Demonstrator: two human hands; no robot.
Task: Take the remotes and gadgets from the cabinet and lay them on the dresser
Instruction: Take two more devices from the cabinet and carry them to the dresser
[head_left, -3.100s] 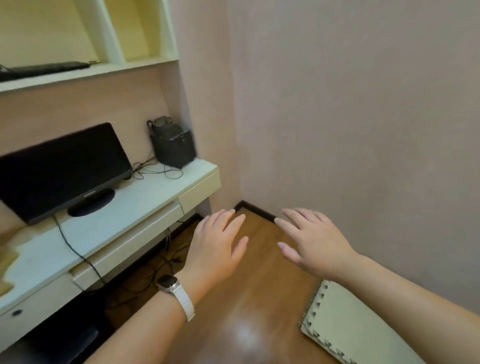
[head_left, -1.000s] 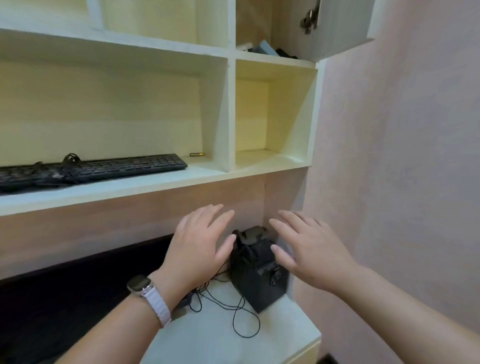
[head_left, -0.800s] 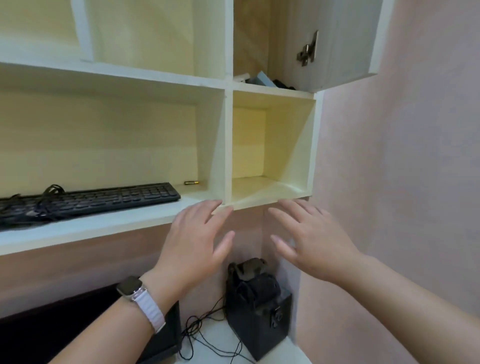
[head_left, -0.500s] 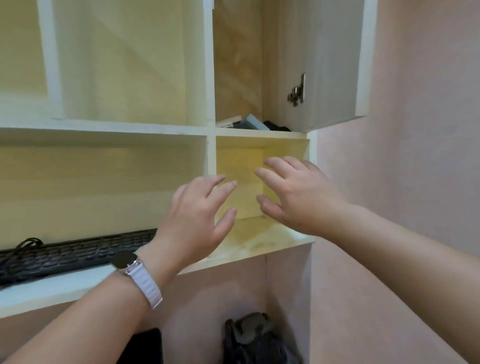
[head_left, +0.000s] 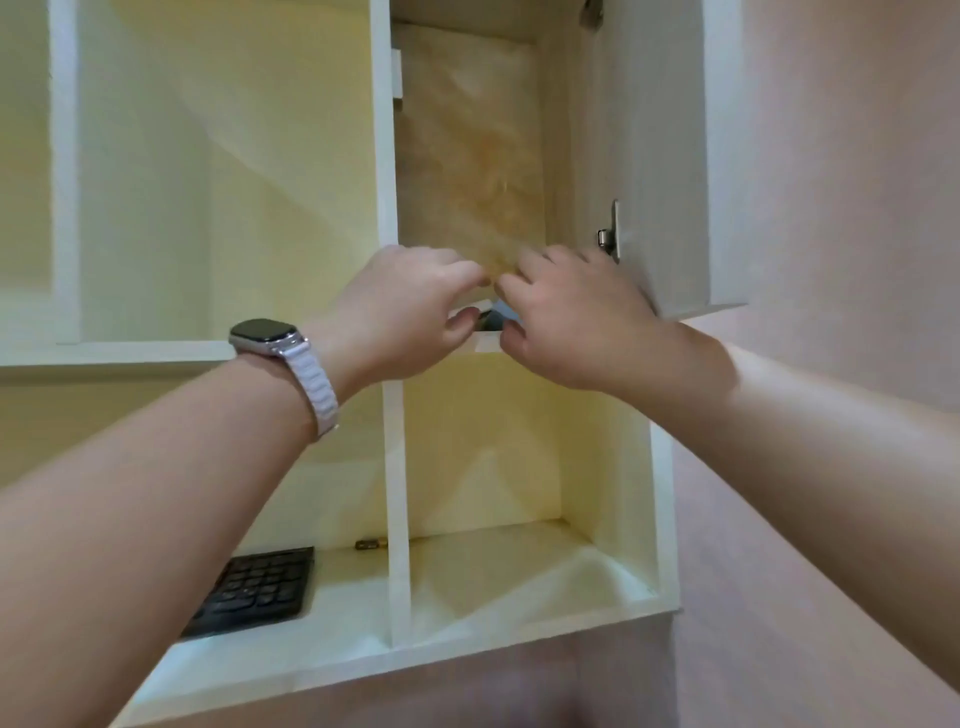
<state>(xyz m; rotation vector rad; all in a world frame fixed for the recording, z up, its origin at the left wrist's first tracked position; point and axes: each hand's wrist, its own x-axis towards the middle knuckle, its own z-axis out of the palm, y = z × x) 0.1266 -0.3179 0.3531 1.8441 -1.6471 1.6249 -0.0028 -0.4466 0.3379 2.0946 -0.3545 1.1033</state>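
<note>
Three seconds back both hands hung open over the wooden floor, with the desk and monitor off to the left; since then the view has tilted steadily upward, past the black box on the desk and the keyboard (head_left: 260, 587) shelf, to the open cabinet (head_left: 467, 156) compartment. The left hand (head_left: 405, 312) and right hand (head_left: 571, 317) have risen with it, from flat and spread half a second ago at the lower cubby to side by side at the cabinet's shelf edge, fingers curled in over the gadgets (head_left: 491, 317) there (only a dark and bluish sliver shows between the hands). The watch (head_left: 262, 335) now faces the camera.
</note>
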